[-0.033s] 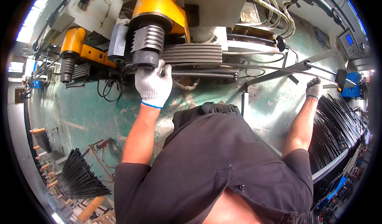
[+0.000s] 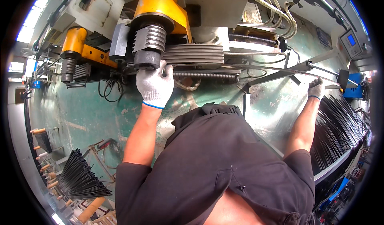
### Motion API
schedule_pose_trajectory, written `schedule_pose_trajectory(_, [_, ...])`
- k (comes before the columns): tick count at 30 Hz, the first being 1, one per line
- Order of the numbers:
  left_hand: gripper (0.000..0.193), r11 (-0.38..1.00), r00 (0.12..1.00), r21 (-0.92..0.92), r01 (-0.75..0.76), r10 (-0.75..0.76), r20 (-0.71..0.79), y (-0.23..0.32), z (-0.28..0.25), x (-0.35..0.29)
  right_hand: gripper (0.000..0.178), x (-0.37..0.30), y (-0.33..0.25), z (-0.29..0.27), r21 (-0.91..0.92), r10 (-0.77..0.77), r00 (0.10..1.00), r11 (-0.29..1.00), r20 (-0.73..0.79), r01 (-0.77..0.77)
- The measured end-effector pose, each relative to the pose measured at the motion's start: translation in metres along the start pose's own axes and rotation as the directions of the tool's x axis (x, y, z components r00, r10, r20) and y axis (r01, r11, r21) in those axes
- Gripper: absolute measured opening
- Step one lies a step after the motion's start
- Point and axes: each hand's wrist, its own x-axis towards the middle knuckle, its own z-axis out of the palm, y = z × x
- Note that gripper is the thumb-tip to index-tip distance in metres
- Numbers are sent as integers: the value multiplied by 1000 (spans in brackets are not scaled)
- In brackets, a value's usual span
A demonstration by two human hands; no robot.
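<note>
A long thin metal rod [image 2: 276, 68] runs from below a grooved steel bending die [image 2: 150, 39] out to the right. My left hand [image 2: 155, 83], in a white knit glove with a blue cuff, is at the rod's left part, just under the die. Its thumb and fingers are bent around the rod, though the fingertips are partly hidden. Far to the right, my right hand [image 2: 316, 89], gloved the same way, is closed around the rod near its outer end. A dark stop block [image 2: 342, 79] stands just beyond that hand.
Yellow machine heads [image 2: 158, 3] stand ahead and a second one [image 2: 74, 41] at left. Ribbed metal clamps [image 2: 194, 54] lie beside the die. Bundles of black rods rest at right [image 2: 336, 129] and lower left [image 2: 80, 177]. A control panel [image 2: 350, 40] is at far right.
</note>
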Motion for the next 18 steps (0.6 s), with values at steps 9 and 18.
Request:
schedule_pose_trajectory(9, [18, 1000, 1000, -3, 21, -21, 15, -3, 1, -1, 28, -9, 3, 5, -23, -27, 999, 999, -24, 26])
schedule_pose_trajectory(18, [20, 1000, 1000, 12, -11, 11, 8, -3, -1, 1, 24, 4, 6, -2, -16, -16, 1000, 1000, -5, 16])
